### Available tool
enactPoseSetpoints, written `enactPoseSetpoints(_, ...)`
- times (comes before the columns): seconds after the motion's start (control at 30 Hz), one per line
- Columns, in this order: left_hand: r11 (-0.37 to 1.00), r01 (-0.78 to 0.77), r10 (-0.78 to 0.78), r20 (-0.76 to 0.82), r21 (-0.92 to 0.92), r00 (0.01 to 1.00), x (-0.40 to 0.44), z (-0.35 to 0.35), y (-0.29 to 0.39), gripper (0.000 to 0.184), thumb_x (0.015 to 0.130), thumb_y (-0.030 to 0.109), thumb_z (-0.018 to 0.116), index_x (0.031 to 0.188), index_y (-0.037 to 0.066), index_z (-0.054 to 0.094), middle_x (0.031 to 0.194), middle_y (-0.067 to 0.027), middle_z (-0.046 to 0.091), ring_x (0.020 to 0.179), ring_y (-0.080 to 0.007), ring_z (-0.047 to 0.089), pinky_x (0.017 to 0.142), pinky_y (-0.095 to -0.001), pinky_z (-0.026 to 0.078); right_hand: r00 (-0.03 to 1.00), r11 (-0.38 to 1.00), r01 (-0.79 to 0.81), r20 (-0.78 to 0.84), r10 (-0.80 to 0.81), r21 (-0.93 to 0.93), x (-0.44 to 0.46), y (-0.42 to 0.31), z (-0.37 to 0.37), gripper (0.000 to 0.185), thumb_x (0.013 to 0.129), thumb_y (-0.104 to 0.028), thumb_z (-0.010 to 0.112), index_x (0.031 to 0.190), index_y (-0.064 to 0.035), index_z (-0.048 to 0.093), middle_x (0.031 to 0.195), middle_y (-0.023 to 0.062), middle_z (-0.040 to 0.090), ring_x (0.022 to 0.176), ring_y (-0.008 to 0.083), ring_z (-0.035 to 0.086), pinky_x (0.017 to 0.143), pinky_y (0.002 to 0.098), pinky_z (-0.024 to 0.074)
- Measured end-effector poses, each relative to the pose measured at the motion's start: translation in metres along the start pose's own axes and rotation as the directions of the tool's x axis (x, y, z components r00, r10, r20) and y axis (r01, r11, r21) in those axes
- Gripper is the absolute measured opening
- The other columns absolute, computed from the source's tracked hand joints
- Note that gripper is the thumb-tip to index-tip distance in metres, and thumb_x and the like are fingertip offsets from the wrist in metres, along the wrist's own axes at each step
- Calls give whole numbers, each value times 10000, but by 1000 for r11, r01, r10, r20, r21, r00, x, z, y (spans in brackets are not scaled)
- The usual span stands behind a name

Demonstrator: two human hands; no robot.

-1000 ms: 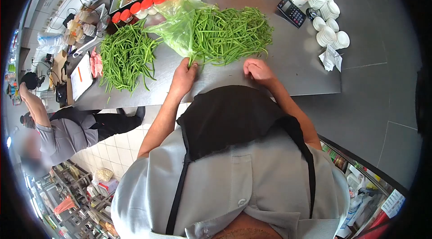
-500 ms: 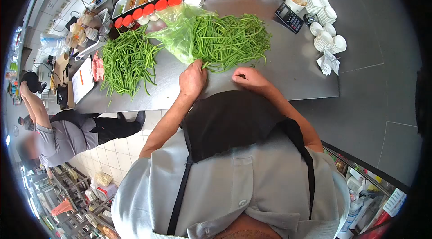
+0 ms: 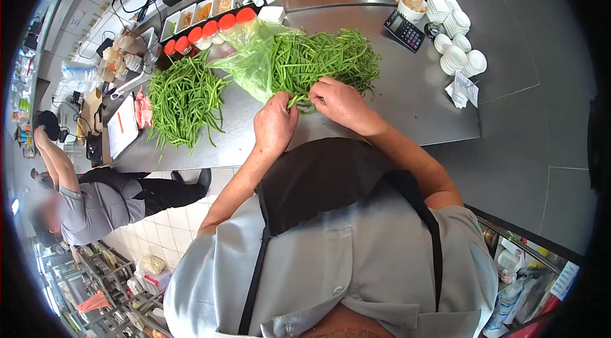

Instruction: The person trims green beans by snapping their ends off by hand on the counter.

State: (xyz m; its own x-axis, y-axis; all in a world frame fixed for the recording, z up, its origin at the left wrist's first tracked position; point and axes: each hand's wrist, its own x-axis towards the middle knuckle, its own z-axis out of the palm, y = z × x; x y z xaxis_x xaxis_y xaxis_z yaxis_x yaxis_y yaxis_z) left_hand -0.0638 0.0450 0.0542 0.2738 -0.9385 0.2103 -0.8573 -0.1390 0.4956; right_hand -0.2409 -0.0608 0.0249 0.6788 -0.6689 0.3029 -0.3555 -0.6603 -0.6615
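A large pile of long green beans point(image 3: 328, 58) lies on the steel counter in front of me, partly on a thin green plastic bag point(image 3: 251, 67). At the pile's near edge my left hand point(image 3: 275, 123) is closed around a few green beans, their ends showing beside the thumb. My right hand point(image 3: 344, 104) is close to its right, fingers pinched at the near edge of the pile on the beans between the hands. Its fingertips are partly hidden. To the left lies a second heap of green beans point(image 3: 184, 99).
Red-lidded jars point(image 3: 210, 28) and white ingredient trays point(image 3: 224, 2) line the back left. A calculator point(image 3: 404, 31), a white tub point(image 3: 412, 7) and stacked white cups point(image 3: 453, 60) stand at the right. Another person point(image 3: 102, 201) stands at the left, an arm raised.
My right hand has moved left and up from the counter edge to the beans beside my left hand. Bean ends now show at my left hand. The view has shifted slightly.
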Motion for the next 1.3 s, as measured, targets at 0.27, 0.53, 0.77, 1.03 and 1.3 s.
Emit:
enactPoseSetpoints(0.27, 816, 127, 10, 234, -564, 972, -3, 41, -31, 120, 989, 156, 648, 1033, 47, 626, 759, -80, 644, 631, -245, 611, 574, -401, 496, 923, 676, -357, 130, 363, 645, -1, 17, 14, 43, 929, -86, 609, 932, -43, 615, 789, -2, 565, 716, 155, 581, 622, 327, 467)
enactPoseSetpoints(0.53, -346, 627, -175, 705, -698, 687, 18, 32, -28, 104, 1053, 136, 540, 1132, 76, 572, 741, -7, 559, 568, -121, 431, 525, -287, 378, 945, 933, -249, -148, 293, 262, -9, 41, -5, 158, 936, -144, 684, 1023, -13, 697, 947, 111, 710, 906, 211, 680, 835, 361, 538)
enactPoseSetpoints(0.77, -46, 530, -243, 524, -847, 816, 23, 30, -13, 74, 1066, 133, 561, 1134, 104, 566, 755, -1, 557, 579, -98, 424, 527, -274, 344, 936, 824, -351, 201, 290, 445, -12, 11, 2, 200, 992, -163, 656, 1094, 1, 708, 969, 76, 723, 902, 155, 649, 834, 335, 528)
enactPoseSetpoints(1.03, 203, 395, -159, 368, -896, 916, 9, 31, -6, 72, 1074, 121, 548, 1138, 91, 560, 809, 7, 542, 596, -70, 398, 539, -257, 326, 956, 856, -293, 143, 256, 427, -15, 13, 4, 195, 925, -159, 651, 1023, 2, 701, 909, 96, 722, 827, 184, 661, 768, 347, 531)
enactPoseSetpoints(1.3, -365, 502, -38, 551, -784, 833, 17, 24, -29, 111, 1050, 137, 578, 1148, 88, 597, 928, -29, 648, 697, -143, 553, 631, -307, 445, 942, 727, -288, 322, 98, 623, -6, 2, 1, 150, 910, -147, 627, 969, -17, 673, 820, 57, 667, 740, 136, 582, 690, 340, 491)
